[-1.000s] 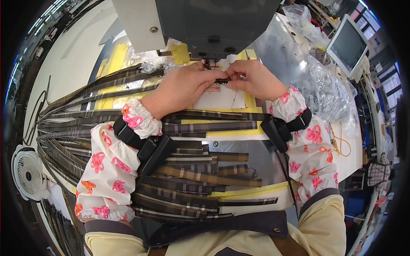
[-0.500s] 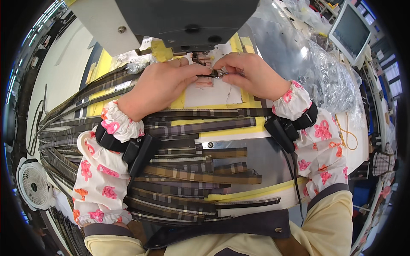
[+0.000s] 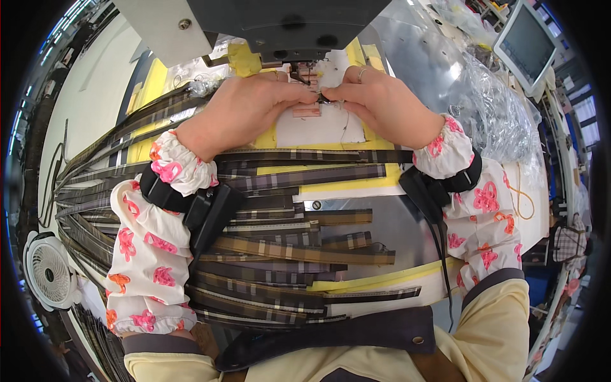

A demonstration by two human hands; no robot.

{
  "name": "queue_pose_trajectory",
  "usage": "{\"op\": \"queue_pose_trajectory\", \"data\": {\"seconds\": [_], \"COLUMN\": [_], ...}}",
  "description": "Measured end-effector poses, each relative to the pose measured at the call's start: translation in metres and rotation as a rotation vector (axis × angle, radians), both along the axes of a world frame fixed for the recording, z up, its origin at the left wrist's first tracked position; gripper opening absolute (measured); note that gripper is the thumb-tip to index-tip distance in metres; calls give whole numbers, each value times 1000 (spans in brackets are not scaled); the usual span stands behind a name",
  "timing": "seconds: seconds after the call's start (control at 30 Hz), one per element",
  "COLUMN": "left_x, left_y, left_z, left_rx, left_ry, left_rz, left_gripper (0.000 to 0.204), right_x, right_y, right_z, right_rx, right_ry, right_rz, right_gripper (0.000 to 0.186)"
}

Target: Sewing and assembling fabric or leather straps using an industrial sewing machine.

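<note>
My left hand (image 3: 238, 111) and my right hand (image 3: 387, 105) meet under the head of a sewing machine (image 3: 286, 28). Both pinch a small metal clasp on a dark strap end (image 3: 324, 98), mostly covered by my fingertips. It is held close to the needle area, over a white plate with pinkish strips (image 3: 307, 113). Whether it touches the plate I cannot tell. Nearer to me, many plaid fabric straps (image 3: 305, 252) lie side by side across the table, their cut ends pointing right.
Yellow tape (image 3: 382, 278) edges parts of the work surface, around a metal plate (image 3: 407, 232). Crumpled clear plastic (image 3: 499, 121) lies at the right, below a screen (image 3: 526, 48). A small white fan (image 3: 51, 272) stands at the left. A cable hangs from my right wrist band.
Both hands have come closer together and slightly up toward the needle area. The clasp, plainer to see before, is now largely hidden by my fingers.
</note>
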State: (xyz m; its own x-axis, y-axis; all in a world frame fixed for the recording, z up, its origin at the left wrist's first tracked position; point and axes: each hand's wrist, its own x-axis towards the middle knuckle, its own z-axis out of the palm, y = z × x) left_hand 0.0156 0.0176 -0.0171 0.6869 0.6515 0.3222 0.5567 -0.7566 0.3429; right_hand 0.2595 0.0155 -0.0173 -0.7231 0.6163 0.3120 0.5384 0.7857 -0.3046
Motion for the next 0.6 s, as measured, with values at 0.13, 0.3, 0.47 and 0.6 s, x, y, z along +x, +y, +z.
{"op": "queue_pose_trajectory", "data": {"seconds": [0.13,0.3,0.47,0.6], "left_x": [1,1,-5,-5], "left_y": [-2,-12,-11,-8], "left_z": [-2,12,-3,-1], "left_rx": [53,37,50,-117], "left_ry": [-27,104,0,-139], "left_rz": [0,39,89,53], "left_gripper": [20,26,27,25], "right_x": [-3,-6,-12,-5], "right_y": [-4,-6,-5,-3], "right_z": [-1,2,6,5], "right_rx": [-19,91,193,107], "right_ry": [174,-30,-199,-140], "right_rz": [-16,-27,-77,-65], "right_gripper": [30,27,32,34]}}
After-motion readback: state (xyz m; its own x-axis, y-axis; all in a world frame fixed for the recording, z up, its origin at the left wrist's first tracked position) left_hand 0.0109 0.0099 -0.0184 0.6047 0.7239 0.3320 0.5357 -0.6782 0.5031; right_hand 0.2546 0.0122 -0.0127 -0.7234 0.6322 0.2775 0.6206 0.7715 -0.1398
